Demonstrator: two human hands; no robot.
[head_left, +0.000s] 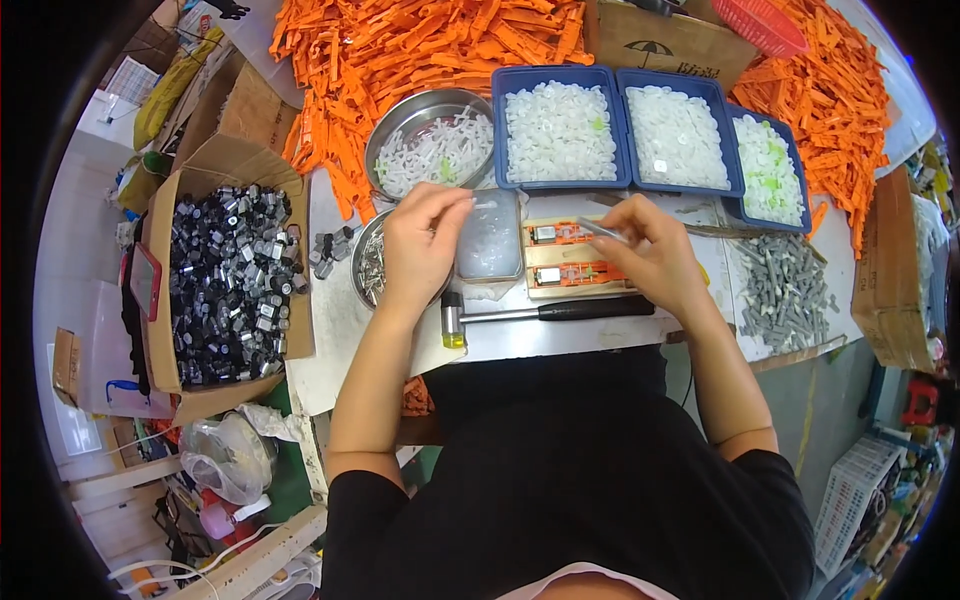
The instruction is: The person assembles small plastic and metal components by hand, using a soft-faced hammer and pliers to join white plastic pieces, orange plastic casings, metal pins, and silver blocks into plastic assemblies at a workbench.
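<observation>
My left hand (422, 245) is closed in a pinch above the near-left table, at the edge of a clear square tub (490, 255) of pale, glossy, gel-like stuff. A small pale piece (484, 206) shows at its fingertips, too small to name. Between thumb and fingers, my right hand (655, 255) pinches a slim grey plastic stick (602, 232). It hovers over the right end of a light wooden fixture (545, 254), where two orange housings (565, 275) with small metal motors lie. In front rests a mallet (540, 312) with a black grip and a yellow-tipped head.
Several blue trays (623, 130) of small white parts stand behind, beside round metal bowls (378, 150). Orange parts (430, 45) are heaped at the back. A carton of motors (165, 290) is at left, grey sticks (785, 290) lie at right.
</observation>
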